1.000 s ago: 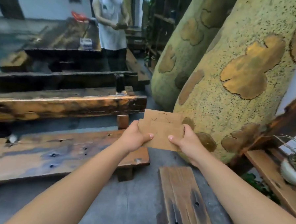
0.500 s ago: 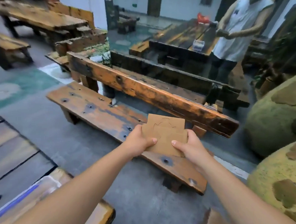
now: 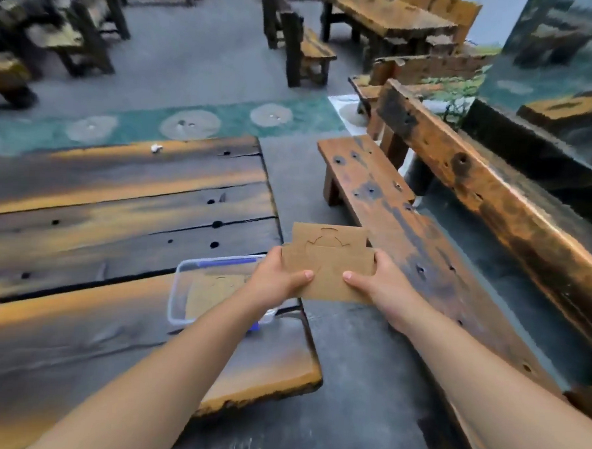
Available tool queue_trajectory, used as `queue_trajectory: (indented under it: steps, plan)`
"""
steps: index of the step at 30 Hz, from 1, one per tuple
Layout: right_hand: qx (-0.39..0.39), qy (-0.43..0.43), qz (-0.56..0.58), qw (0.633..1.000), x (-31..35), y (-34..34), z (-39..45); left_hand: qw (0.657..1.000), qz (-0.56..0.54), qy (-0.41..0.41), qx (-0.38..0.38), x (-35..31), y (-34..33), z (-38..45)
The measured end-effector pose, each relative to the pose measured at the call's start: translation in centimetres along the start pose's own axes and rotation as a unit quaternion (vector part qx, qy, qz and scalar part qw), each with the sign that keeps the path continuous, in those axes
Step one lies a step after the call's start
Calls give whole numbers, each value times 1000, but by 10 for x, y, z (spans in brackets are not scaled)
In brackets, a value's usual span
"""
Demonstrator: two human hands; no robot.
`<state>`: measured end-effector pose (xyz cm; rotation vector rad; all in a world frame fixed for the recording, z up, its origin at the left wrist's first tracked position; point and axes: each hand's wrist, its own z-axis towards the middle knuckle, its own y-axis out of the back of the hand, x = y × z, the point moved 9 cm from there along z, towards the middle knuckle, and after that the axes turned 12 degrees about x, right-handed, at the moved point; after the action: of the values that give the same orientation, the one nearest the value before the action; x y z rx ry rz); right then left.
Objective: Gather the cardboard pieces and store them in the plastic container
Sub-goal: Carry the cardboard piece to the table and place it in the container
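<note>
The cardboard pieces (image 3: 327, 260) sit clamped between my left hand (image 3: 278, 278) and right hand (image 3: 377, 283), just right of the plastic container (image 3: 181, 287) on the bench (image 3: 99, 214).

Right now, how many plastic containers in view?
1. The clear plastic container sits on the wooden table, near its right edge, partly behind the left hand. Cardboard lies inside it. More could be out of frame.

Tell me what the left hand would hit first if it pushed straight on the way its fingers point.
The left hand points rightward across the cardboard pieces, so it would likely meet the right hand gripping the opposite edge first, though depth is hard to judge.
</note>
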<state>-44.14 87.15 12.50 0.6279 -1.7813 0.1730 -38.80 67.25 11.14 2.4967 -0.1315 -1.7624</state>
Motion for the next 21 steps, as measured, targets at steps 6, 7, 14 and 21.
queue_trajectory:
  steps: [6, 7, 14, 21]
  plan:
    - [92, -7, -23, 995, 9, -98, 40, 994, -25, 44, -99, 48, 85, -41]
    - [101, -10, -27, 995, 9, -113, 45, 993, -26, 53, -107, 54, 97, -45]
    - [121, -58, -40, 990, -15, -186, 77, 991, -8, 92, -101, 103, 153, -43]
    - [107, -123, -103, 981, -42, -228, 109, 975, 74, 180, -109, 159, 195, -22]
